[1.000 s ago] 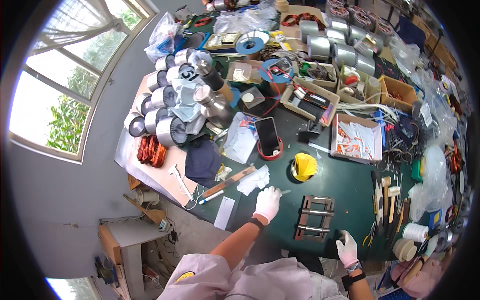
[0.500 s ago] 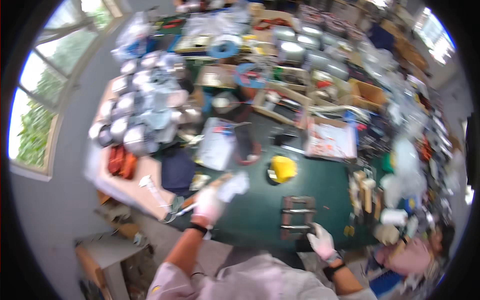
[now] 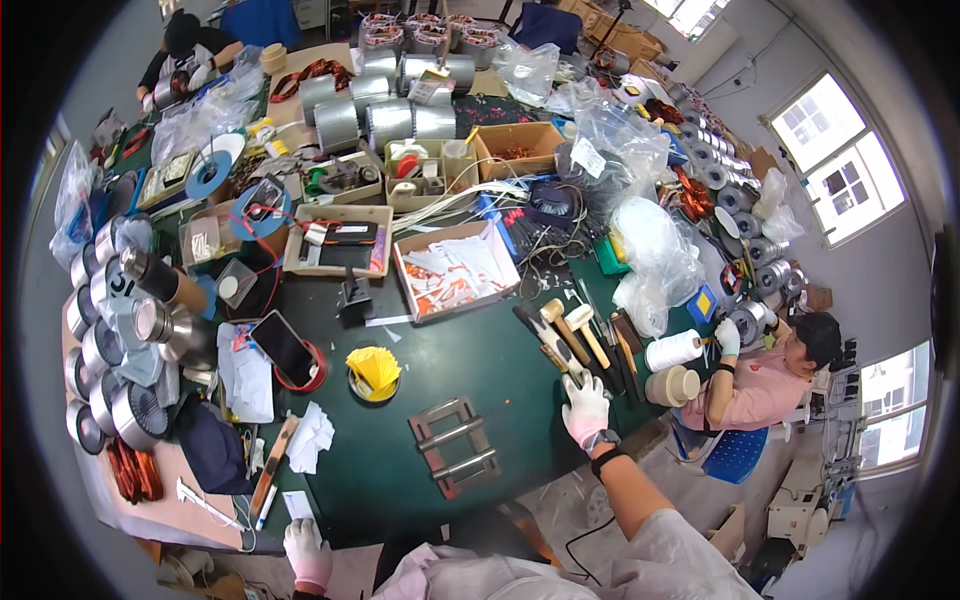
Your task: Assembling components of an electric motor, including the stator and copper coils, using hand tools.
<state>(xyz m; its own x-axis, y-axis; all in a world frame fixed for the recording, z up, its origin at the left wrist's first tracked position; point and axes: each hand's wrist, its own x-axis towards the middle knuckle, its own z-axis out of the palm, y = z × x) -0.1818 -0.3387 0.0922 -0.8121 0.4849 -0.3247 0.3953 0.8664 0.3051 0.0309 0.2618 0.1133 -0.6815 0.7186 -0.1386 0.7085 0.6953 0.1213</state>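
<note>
Right hand has moved to the hammers, right of centre; left hand to the white card, lower left. Fingers look partly bent; I can't tell if they hold anything. Hammers seem hard, top-heavy, best held by the handle.

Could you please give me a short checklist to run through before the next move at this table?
1. Gloves on both hands: ok, both white.
2. Metal frame lying on the green table: ok.
3. Left hand away from the metal frame: ok, by the white card at the near edge.
4. Right hand at the mallets and neighbouring tools: ok.
5. Tools spaced apart: not ok, they lie crowded together.
6. Right hand's grip on a tool: cannot tell.
</note>
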